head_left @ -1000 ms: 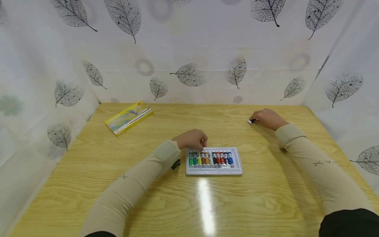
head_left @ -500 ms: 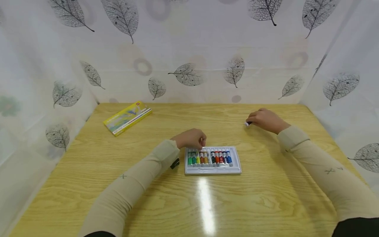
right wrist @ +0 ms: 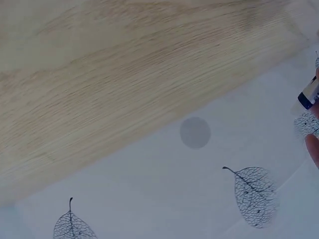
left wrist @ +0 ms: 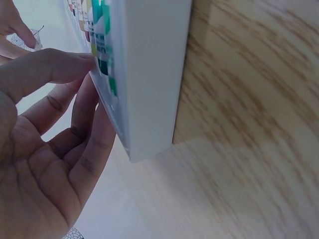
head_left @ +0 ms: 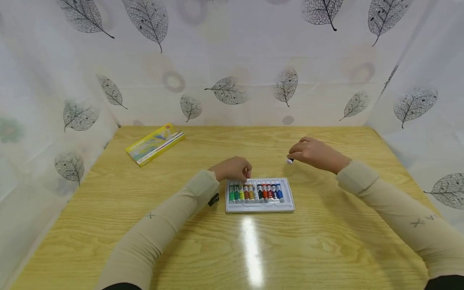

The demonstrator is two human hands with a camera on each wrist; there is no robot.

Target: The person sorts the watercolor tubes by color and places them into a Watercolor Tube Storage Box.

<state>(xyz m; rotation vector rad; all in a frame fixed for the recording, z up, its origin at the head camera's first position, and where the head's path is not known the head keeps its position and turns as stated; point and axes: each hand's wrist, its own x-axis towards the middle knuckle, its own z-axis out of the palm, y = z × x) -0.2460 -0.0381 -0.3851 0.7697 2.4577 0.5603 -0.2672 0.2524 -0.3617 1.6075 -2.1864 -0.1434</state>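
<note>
A white plastic tray (head_left: 260, 209) sits on the table, holding a row of small paint tubes (head_left: 251, 193) from green at the left to blue at the right. At its far edge my left hand (head_left: 233, 168) pinches the rim; in the left wrist view the thumb (left wrist: 72, 65) lies on top and the other fingers are behind the edge. Beyond the tray, to its right, my right hand (head_left: 317, 154) holds a small paint tube (head_left: 290, 161) by the fingertips. That tube (right wrist: 310, 94) shows a dark band at the right wrist view's edge, mostly cut off.
A yellow box (head_left: 156, 144) with a printed front lies slanted at the back left. The wooden table (head_left: 290, 249) ends against a white leaf-patterned curtain (head_left: 232, 52) at the back and sides. Light glares off the wood in front of the tray.
My right hand has moved left and nearer, towards the tray, carrying the paint tube. The left hand stays at the tray's far rim. The head view has shifted slightly.
</note>
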